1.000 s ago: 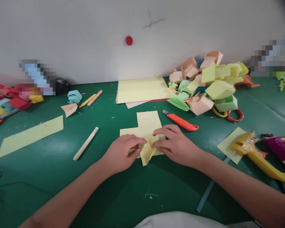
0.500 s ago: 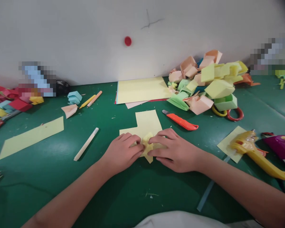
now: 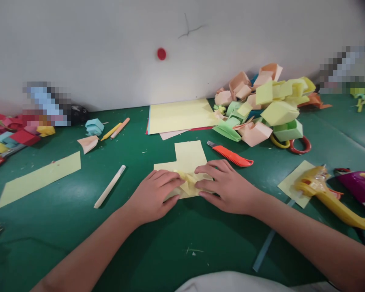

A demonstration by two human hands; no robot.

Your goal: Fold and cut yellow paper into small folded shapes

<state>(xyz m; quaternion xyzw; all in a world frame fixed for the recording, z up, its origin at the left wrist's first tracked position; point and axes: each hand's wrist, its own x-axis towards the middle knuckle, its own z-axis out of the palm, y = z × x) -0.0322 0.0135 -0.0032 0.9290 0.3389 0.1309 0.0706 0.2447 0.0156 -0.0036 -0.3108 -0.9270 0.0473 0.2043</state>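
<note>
Just in front of me, a small folded piece of yellow paper [image 3: 187, 185] lies between my two hands, over flat yellow sheets [image 3: 190, 153]. My left hand [image 3: 153, 196] has its curled fingers on the left side of the folded piece, the thumb lower down. From the right, my right hand [image 3: 226, 186] holds the other side with bent fingertips. The fingertips partly cover the folds. An orange utility knife [image 3: 232, 156] lies just beyond my right hand. Left of my left hand is a whitish rolled paper stick [image 3: 110, 186].
Yellow sheets are stacked [image 3: 182, 115] against the pale wall. Folded paper pieces [image 3: 280, 113] are heaped at back right, with scissors handles [image 3: 301, 144] beneath. A yellow glue gun [image 3: 337, 198] lies right, near a purple tool [image 3: 360, 188]. A long yellow strip [image 3: 39, 178] lies left.
The folded paper's lower pointed tip no longer hangs below my hands; it now lies flatter, tilted between them. My fingertips have spread slightly apart, the right hand shifting a little up.
</note>
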